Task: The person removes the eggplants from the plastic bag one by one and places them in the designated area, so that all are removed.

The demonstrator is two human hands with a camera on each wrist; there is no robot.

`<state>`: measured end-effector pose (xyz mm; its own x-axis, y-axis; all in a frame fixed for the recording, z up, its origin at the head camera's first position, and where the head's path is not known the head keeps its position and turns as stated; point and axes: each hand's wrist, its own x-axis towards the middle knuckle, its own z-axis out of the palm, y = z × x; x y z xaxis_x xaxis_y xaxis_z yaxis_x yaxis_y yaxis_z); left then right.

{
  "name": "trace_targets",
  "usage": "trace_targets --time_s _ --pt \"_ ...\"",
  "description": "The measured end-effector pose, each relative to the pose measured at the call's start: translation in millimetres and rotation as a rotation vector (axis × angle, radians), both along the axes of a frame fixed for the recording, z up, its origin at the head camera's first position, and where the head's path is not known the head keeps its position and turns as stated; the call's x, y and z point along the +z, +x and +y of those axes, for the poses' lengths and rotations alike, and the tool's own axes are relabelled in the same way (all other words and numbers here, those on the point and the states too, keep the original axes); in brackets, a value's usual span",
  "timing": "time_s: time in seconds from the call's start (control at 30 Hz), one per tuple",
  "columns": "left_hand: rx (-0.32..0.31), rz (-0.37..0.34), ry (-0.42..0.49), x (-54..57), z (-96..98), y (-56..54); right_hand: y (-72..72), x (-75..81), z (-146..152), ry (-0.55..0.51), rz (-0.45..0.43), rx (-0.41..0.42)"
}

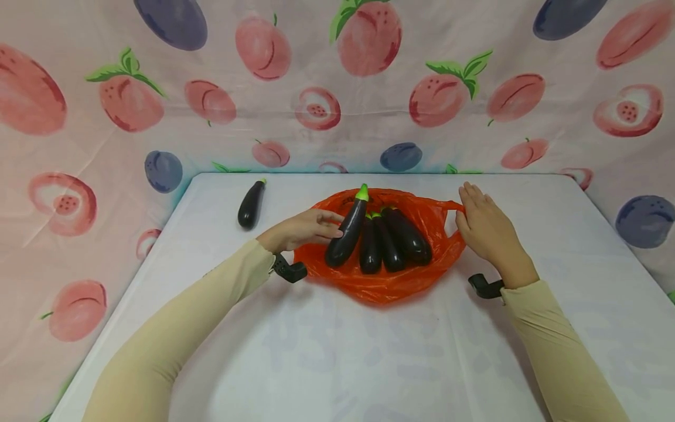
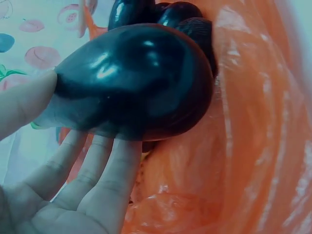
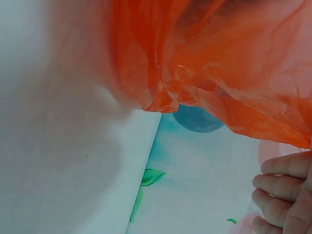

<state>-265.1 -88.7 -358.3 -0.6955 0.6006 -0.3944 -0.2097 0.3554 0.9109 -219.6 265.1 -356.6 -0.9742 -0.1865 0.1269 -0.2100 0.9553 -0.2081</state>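
Note:
My left hand point(image 1: 311, 227) holds a glossy dark eggplant point(image 1: 348, 234) between thumb and fingers, its green stem end pointing up and away. In the left wrist view the rounded end of that eggplant point(image 2: 141, 83) faces the camera. It is above an orange-red plastic bag point(image 1: 382, 293), which is spread with its mouth wide. Several more eggplants point(image 1: 405, 234) lie side by side in the bag. At the bag's right side my right hand point(image 1: 485, 225) has its handle at the thumb, with the other fingers straight. The right thumb is hidden in the right wrist view.
Another eggplant point(image 1: 251, 205) lies on the white table point(image 1: 369, 363), left of the bag near the back edge. Behind the table hangs a fruit-patterned cloth point(image 1: 364, 129). A dark camera mount point(image 1: 290, 269) sits at the left wrist, a similar mount point(image 1: 485, 287) at the right.

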Motion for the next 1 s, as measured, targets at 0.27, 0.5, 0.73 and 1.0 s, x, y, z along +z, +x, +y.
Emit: trace_targets --time_s 0.27,0.5,0.73,1.0 --pt "0.054 0.026 0.022 13.7 -5.0 -5.5 -0.3 -1.2 0 0.000 -0.002 -0.003" --pt "0.108 0.040 0.015 27.5 -14.4 -10.5 -0.9 -1.2 1 0.001 -0.006 -0.008" --pt "0.151 0.019 0.026 35.9 -25.7 -13.4 -2.0 -0.3 2 0.000 -0.007 -0.008" --pt "0.195 0.019 0.009 39.3 -41.4 -18.2 -2.8 -1.0 3 -0.006 0.002 0.005"
